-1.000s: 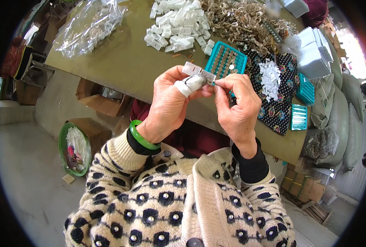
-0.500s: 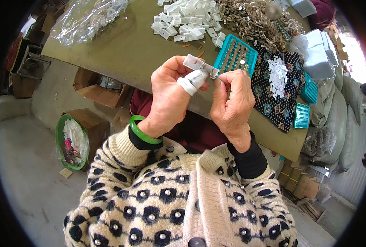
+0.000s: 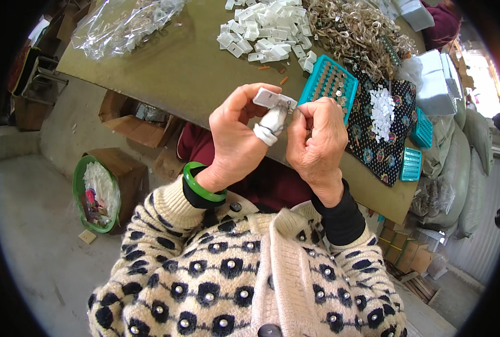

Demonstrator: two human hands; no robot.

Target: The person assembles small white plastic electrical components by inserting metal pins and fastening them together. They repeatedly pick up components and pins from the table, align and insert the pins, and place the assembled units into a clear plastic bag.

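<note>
In my left hand [image 3: 233, 129] is a small white plastic case [image 3: 267, 98], pinched between thumb and fingers; one finger is wrapped in white tape. A small clear-and-metal part sits at the case's right end. My right hand [image 3: 317, 143] is closed, its thumb and forefinger pinched at that end; what is between them is too small to make out. Just beyond my right hand lies a teal tray [image 3: 350, 87] with rows of small round metal pieces. A heap of similar white cases [image 3: 267, 31] is on the table past my hands.
On the olive table [image 3: 166, 73] lie a clear plastic bag [image 3: 123, 28], a tangled pile of brownish parts [image 3: 357, 33] and a dark patterned cloth [image 3: 368, 151] bearing white chips [image 3: 382, 112]. Smaller teal trays [image 3: 411, 164] stand at the right edge. A green basin [image 3: 80, 194] sits on the floor at left.
The left hand has shifted slightly right and turned, tilting the white case. The right hand stays pinched at its end. The view has moved a little, so the table things appear slightly shifted.
</note>
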